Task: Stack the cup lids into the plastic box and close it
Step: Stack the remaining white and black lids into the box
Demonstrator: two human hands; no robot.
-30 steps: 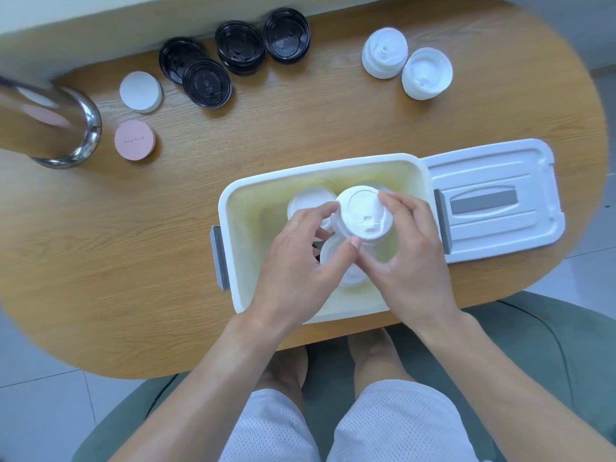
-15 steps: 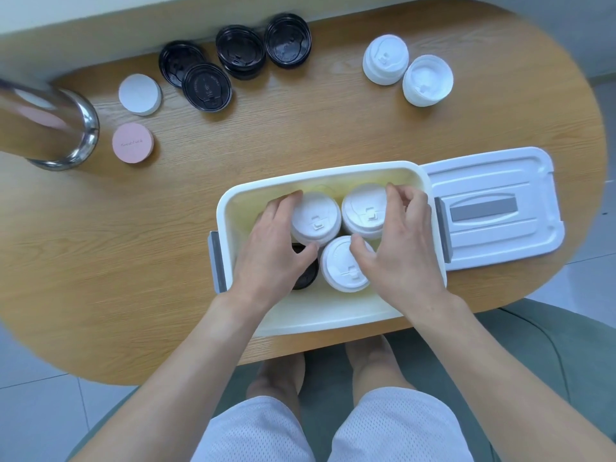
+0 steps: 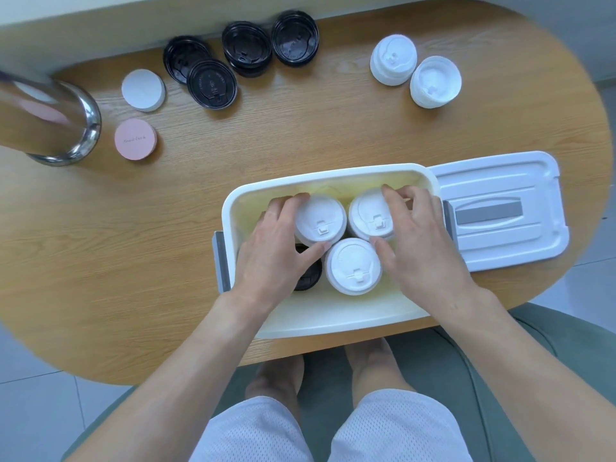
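Observation:
The white plastic box (image 3: pixel 320 320) stands open at the table's near edge. Inside are three stacks of white cup lids and a black lid stack (image 3: pixel 308 273) partly hidden under my left hand. My left hand (image 3: pixel 276 251) grips the back-left white stack (image 3: pixel 320 220), fingers and thumb curled round it. My right hand (image 3: pixel 420 238) grips the back-right white stack (image 3: pixel 371 215). A third white stack (image 3: pixel 353 266) sits in front between my hands. The box's white lid (image 3: pixel 500 215) lies flat to the right of the box.
Several black lids (image 3: pixel 211 84) lie at the table's back, two white lid stacks (image 3: pixel 393 60) at the back right. A white disc (image 3: pixel 143 90) and a pink disc (image 3: pixel 136 139) lie back left beside a metal-rimmed glass vessel (image 3: pixel 50 121). A green chair is below.
Both hands lowered the white stack from above the box into its back-right corner, then settled round the two rear stacks. The view has shifted slightly.

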